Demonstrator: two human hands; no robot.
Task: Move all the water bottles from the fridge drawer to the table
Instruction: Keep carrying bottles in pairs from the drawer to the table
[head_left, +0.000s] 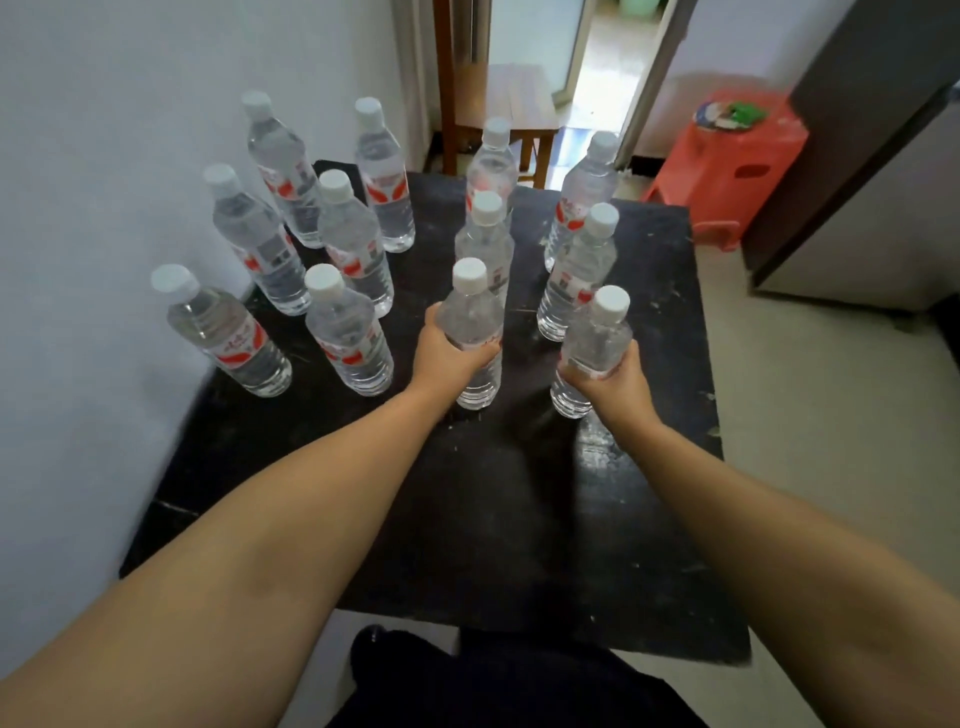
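Note:
Several clear water bottles with white caps and red labels stand upright on the black table (519, 509). My left hand (447, 356) grips the middle of one bottle (475, 322) whose base rests on the table near its centre. My right hand (608, 382) grips another bottle (597, 338) a little to the right, its base also down on the tabletop. The other bottles stand in loose rows behind, such as one at the left edge (228, 338) and one beside it (345, 332).
A grey fridge (857, 171) stands at the right. A red plastic stool (727, 156) sits beyond the table's far right corner, and a wooden chair (498, 104) stands behind the table. A white wall runs along the table's left side.

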